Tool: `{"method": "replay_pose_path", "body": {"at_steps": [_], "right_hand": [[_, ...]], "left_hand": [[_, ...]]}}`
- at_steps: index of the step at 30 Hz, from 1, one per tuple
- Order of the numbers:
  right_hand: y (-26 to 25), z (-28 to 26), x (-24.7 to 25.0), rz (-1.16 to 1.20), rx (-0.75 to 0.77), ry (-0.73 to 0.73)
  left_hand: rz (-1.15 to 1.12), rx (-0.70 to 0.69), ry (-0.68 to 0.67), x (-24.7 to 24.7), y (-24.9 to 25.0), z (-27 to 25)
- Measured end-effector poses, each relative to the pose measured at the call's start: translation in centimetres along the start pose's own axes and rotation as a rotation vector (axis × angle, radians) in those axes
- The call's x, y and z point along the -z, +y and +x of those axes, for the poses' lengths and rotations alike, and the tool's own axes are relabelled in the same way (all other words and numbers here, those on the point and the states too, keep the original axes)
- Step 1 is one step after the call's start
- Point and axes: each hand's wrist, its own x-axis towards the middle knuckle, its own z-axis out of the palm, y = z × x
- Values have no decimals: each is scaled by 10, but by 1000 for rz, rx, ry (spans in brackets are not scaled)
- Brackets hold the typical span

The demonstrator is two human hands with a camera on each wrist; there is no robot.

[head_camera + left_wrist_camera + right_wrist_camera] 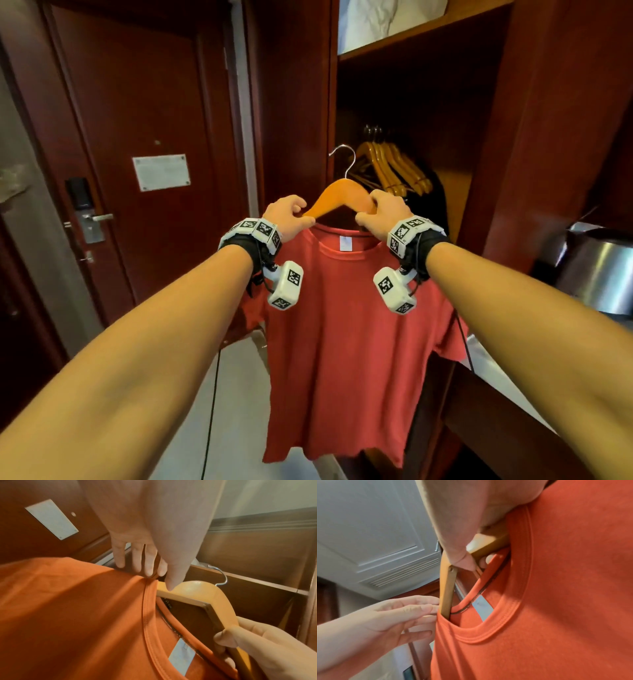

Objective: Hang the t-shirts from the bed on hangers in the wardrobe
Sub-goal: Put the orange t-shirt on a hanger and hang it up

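A red t-shirt (342,325) hangs on a wooden hanger (342,195) that I hold up in front of the open wardrobe (486,102). Its metal hook (346,154) is free in the air, below and left of the rail. My left hand (291,216) pinches the hanger's left arm at the shirt's shoulder; in the left wrist view the thumb lies on the hanger (205,592) with the fingers behind the t-shirt (68,615). My right hand (380,212) grips the right arm at the collar. The right wrist view shows its thumb and a fingertip round the hanger (447,588).
Several bare wooden hangers (394,168) hang bunched on the rail inside, with a dark garment (435,205) behind them. White bedding (387,20) lies on the top shelf. A dark red room door (137,137) is at the left. A steel pot (599,274) stands on the counter at the right.
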Motion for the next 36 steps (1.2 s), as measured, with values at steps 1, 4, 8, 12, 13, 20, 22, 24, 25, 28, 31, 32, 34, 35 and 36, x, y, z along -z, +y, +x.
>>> {"method": "replay_pose_path", "body": {"at_steps": [1,4,8,12,13,20,22,24,25,28,31,32,34,35,36], "right_hand": [[6,14,0,-17,-37,27],[27,54,-6,-64,-145,89],[59,112,-15,-127,-278,156],[85,173,-13,-134,-427,200],[91,186,-12,-123,-456,205],[133,253,-7,-246,-602,289],[143,268,-7,-298,-625,297],[153,282,-9,-364,-657,298],[158,287,-10,-389,-671,293],[179,308,-17,-398,-714,281],[198,322,-21,-447,-782,220],[203,325,-22,-464,-804,211],[212,331,-24,-481,-843,221],[217,332,-24,-489,-858,235],[221,333,-23,-495,-873,252]], "left_hand": [[5,-25,-7,-8,-1,20],[-20,-89,-50,-36,-3,79],[-84,-135,-191,-68,4,149],[-144,-229,-231,-94,10,216],[-154,-245,-229,-99,11,230],[-242,-338,-293,-138,19,328],[-256,-373,-314,-155,23,353],[-245,-415,-332,-174,27,377],[-231,-433,-336,-183,29,388],[-207,-497,-350,-218,36,430],[-163,-576,-352,-246,48,463],[-152,-594,-356,-254,52,473],[-127,-624,-379,-268,60,488],[-108,-639,-385,-275,63,495],[-83,-656,-384,-283,68,502]]}}
